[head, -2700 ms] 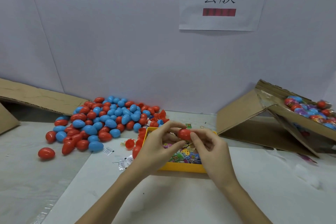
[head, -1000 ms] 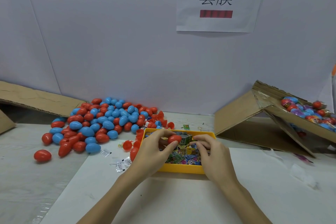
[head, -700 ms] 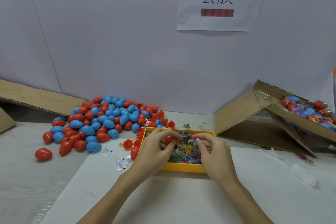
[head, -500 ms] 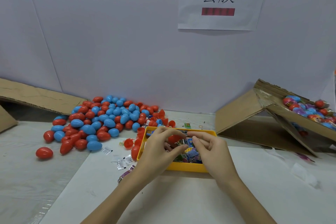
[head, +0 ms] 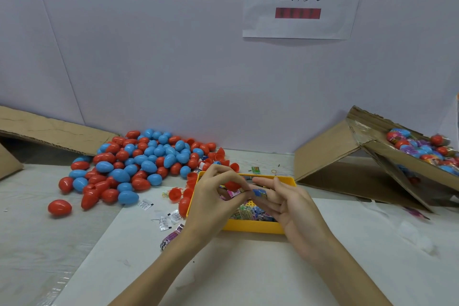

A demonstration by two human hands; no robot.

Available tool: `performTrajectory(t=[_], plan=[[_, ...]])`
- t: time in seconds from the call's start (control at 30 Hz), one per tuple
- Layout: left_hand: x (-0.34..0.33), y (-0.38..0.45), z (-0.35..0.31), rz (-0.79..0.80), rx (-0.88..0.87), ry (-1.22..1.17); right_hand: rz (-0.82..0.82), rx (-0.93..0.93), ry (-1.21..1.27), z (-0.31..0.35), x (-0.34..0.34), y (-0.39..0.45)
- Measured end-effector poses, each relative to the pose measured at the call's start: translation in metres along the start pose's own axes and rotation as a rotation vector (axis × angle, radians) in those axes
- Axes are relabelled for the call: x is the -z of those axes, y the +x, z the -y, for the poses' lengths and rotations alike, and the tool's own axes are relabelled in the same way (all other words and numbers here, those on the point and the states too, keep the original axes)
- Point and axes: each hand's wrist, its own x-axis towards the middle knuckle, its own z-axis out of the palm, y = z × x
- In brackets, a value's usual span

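My left hand (head: 211,202) hovers over the yellow tray (head: 250,228) and holds a red plastic egg (head: 231,185) in its curled fingers. Its fingertips also touch a pink wrapper (head: 232,194). My right hand (head: 291,207) meets it from the right, fingers mostly extended, and pinches a small blue wrapper (head: 259,192) at its fingertips. The tray holds several colourful printed wrappers (head: 248,212), partly hidden by both hands.
A heap of red and blue eggs (head: 139,164) lies at the back left, with one stray red egg (head: 59,207). Small white sachets (head: 166,220) lie left of the tray. A tilted cardboard box (head: 330,154) of wrapped eggs (head: 422,149) stands right. Flat cardboard (head: 49,131) lies far left.
Both hands dipped into the tray with the red egg, then rose a little. My right hand now has a small blue wrapper at its fingertips, brought against the egg.
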Motion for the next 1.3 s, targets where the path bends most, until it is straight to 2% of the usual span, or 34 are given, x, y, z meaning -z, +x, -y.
performTrajectory(t=[0.1, 0.27, 0.4, 0.57, 0.67, 0.77, 0.9, 1.0, 1.07, 1.17, 1.23, 1.3], plan=[[0.0004, -0.0004, 0.0001, 0.009, -0.019, -0.029, 0.007, 0.013, 0.056, 0.0008, 0.0001, -0.0003], [0.0009, 0.0012, -0.0006, -0.023, -0.104, -0.014, -0.056, -0.030, -0.038, 0.0016, -0.0029, 0.0003], [0.0020, 0.0022, -0.0018, -0.012, -0.132, 0.003, -0.009, -0.110, 0.061, 0.0053, -0.0051, -0.0014], [0.0020, 0.0021, 0.0007, -0.021, -0.132, 0.028, -0.043, -0.089, 0.090, 0.0066, -0.0050, 0.0017], [0.0028, 0.0026, 0.0007, -0.020, -0.109, 0.031, -0.001, -0.033, -0.025, 0.0059, -0.0024, -0.0012], [0.0022, 0.0022, 0.0000, 0.013, -0.072, 0.009, -0.055, 0.011, -0.151, 0.0015, 0.0001, -0.0006], [0.0020, 0.0027, -0.0041, 0.074, 0.096, -0.099, -0.071, 0.198, -0.451, 0.0012, 0.0004, -0.0029], [0.0030, 0.0023, -0.0033, 0.154, 0.094, -0.043, -0.033, 0.315, -0.560, 0.0002, -0.0001, -0.0043], [0.0041, 0.0027, -0.0032, 0.133, 0.089, -0.042, -0.033, 0.342, -0.568, 0.0007, 0.0003, -0.0036], [0.0062, 0.0048, -0.0023, 0.054, 0.074, -0.054, -0.013, 0.301, -0.400, 0.0023, -0.0037, -0.0037], [0.0071, 0.0061, -0.0018, 0.028, 0.060, -0.063, -0.024, 0.136, -0.092, 0.0051, -0.0080, -0.0027], [0.0068, 0.0064, -0.0013, 0.024, -0.004, -0.032, -0.008, -0.037, 0.111, 0.0076, -0.0066, -0.0019]])
